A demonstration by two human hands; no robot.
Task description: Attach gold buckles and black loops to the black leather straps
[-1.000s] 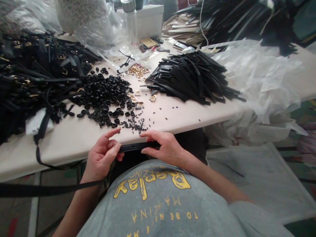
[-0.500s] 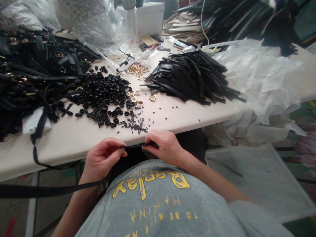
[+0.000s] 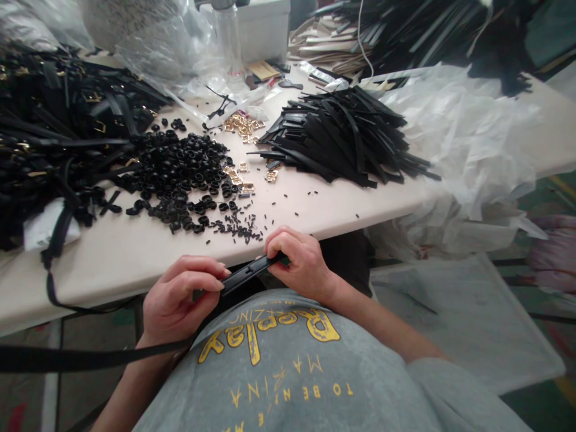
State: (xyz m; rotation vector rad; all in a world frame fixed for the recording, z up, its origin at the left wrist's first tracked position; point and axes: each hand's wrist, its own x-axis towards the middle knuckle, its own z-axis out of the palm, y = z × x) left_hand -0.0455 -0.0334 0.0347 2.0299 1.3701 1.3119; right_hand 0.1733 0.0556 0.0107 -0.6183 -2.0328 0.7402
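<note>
A black strap [image 3: 246, 273] stretches between my two hands just off the table's front edge, its flat face turned up and a small slot showing near its middle. My left hand [image 3: 183, 295] pinches one end between thumb and fingers. At the other end, the fingers of my right hand [image 3: 300, 262] are closed on the strap, hiding its tip. Just beyond lie small black pins [image 3: 240, 225], a heap of black loops [image 3: 184, 174] and gold buckles [image 3: 243, 127]. A pile of black straps [image 3: 335, 138] rests farther right.
On the table [image 3: 315, 219], a tangle of straps with buckles [image 3: 67, 126] fills the left side. Crumpled clear plastic [image 3: 472, 132] hangs over the right edge. A white box [image 3: 263, 36] stands at the back. A dark band [image 3: 90, 359] crosses low at left.
The strap has turned from edge-on to flat face up and now slants, its right end higher. My left hand has dropped slightly; both hands still grip it. The view has shifted slightly.
</note>
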